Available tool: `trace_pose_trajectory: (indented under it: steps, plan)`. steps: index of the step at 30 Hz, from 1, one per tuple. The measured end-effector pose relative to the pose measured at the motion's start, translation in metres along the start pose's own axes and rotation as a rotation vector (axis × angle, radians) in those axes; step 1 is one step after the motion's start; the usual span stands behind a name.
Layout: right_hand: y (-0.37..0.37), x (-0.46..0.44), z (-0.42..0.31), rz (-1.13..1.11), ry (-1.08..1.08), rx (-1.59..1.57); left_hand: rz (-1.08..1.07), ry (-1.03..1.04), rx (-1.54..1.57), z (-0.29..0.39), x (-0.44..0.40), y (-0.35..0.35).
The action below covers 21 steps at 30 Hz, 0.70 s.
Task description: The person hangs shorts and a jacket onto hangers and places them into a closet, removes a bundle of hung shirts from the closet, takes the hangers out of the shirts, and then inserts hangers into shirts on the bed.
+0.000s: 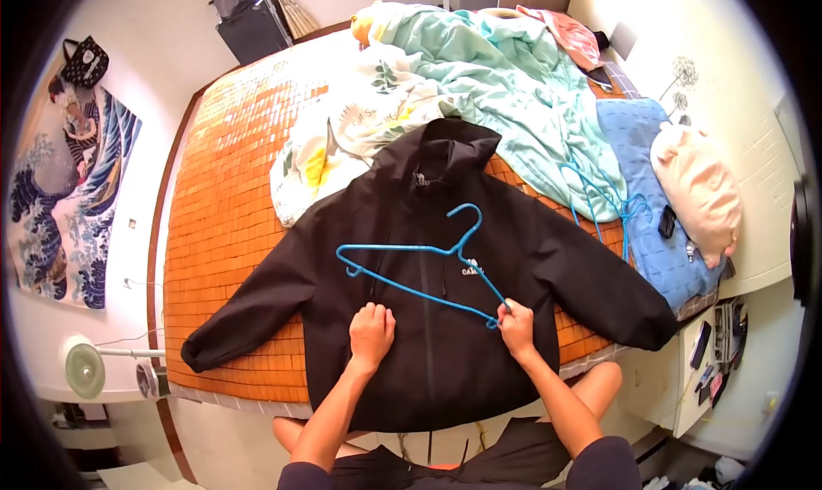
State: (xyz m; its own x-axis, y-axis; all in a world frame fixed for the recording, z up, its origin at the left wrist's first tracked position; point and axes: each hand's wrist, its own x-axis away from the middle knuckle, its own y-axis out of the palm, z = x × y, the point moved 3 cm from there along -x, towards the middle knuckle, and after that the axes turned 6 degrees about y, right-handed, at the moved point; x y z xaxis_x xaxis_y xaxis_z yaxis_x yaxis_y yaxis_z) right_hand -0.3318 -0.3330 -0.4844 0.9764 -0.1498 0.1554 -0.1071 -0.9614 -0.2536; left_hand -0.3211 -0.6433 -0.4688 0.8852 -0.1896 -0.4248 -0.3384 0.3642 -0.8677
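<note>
A black hooded jacket (479, 374) lies spread front up on the bed, sleeves out to both sides, with white lettering on the chest. My right hand (516, 329) is closed around the lower right corner of a blue hanger (402, 247). The hanger is over the jacket's chest, its hook toward the hood. My left hand (372, 333) is curled closed over the jacket's lower front, apart from the hanger's left end. Whether it pinches the cloth is hidden under the fingers.
Behind the jacket lie a mint green blanket (531, 87) and a white patterned cover (300, 182). More blue hangers (599, 194) rest at the right beside a blue pillow (629, 139) and a pink plush (698, 190). A fan (83, 366) stands left, a side table (685, 404) right.
</note>
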Motion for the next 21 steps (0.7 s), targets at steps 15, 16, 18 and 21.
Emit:
trace_pose_trajectory:
  steps: [15, 16, 18, 21]
  plan:
    - [-0.129, -0.075, -0.103, 0.341, -0.075, -0.023, 0.114, -0.102, 0.118, 0.013, -0.204, -0.01]
    - [-0.138, -0.092, -0.102, 0.338, -0.095, 0.061, 0.06, -0.086, -0.065, 0.011, -0.226, 0.001]
    - [-0.148, -0.116, -0.113, 0.374, -0.17, 0.375, -0.049, -0.143, -0.223, 0.004, -0.253, 0.014]
    - [-0.148, -0.132, -0.127, 0.295, -0.222, 0.584, -0.308, -0.198, -0.145, -0.013, -0.261, 0.029]
